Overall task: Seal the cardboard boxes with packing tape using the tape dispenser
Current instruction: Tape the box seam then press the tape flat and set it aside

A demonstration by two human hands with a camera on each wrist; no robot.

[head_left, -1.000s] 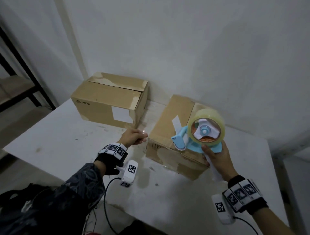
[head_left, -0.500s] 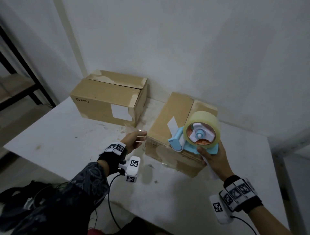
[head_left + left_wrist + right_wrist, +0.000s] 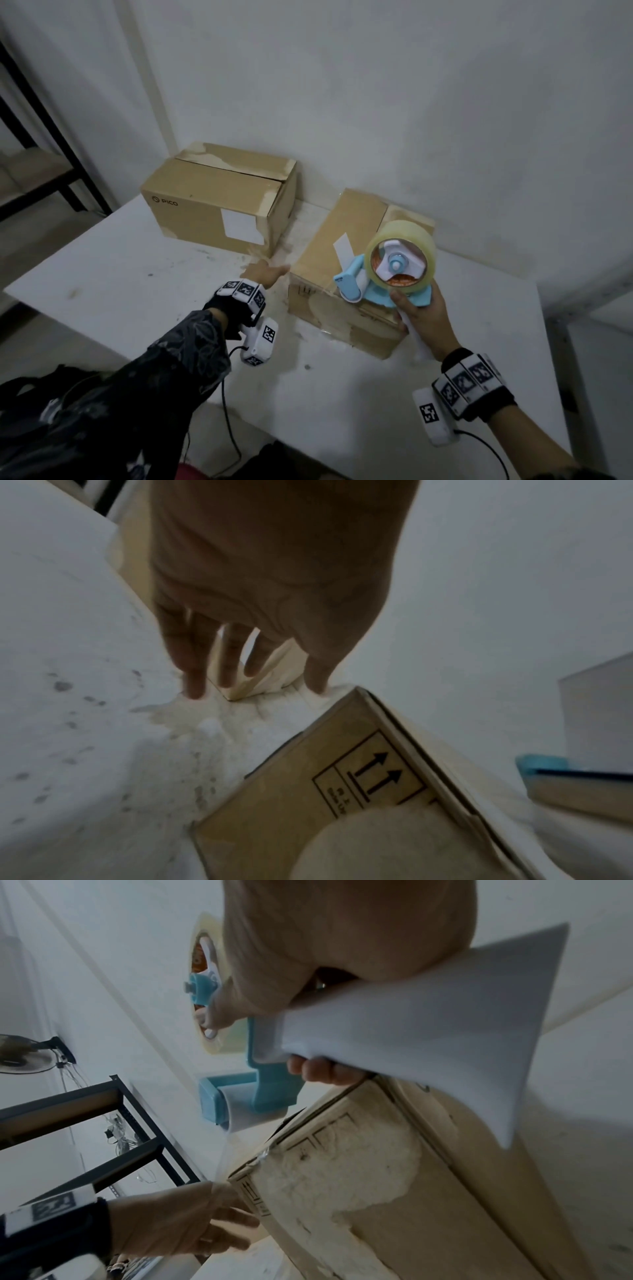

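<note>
My right hand (image 3: 412, 310) grips the white handle of a blue tape dispenser (image 3: 356, 284) that carries a clear tape roll (image 3: 400, 262), over the near cardboard box (image 3: 346, 229). In the right wrist view, my right hand (image 3: 267, 1042) holds the dispenser (image 3: 270, 1093) above the box (image 3: 377, 1191), and a clear tape strand (image 3: 224, 1156) runs from its roller down to the box's left corner. My left hand (image 3: 274, 273) is beside that corner with straight, spread fingers (image 3: 195, 677), holding nothing. A second box (image 3: 212, 205) stands at the back left.
Both boxes stand on a white table (image 3: 120, 284) pushed against a white wall. The table's left and front edges drop off. A dark metal shelf rack (image 3: 51, 137) stands to the left. A fan (image 3: 20, 1056) stands by the rack.
My left hand's fingers were curled together near the box's left corner; they have straightened and spread. The dispenser has shifted slightly left over the box.
</note>
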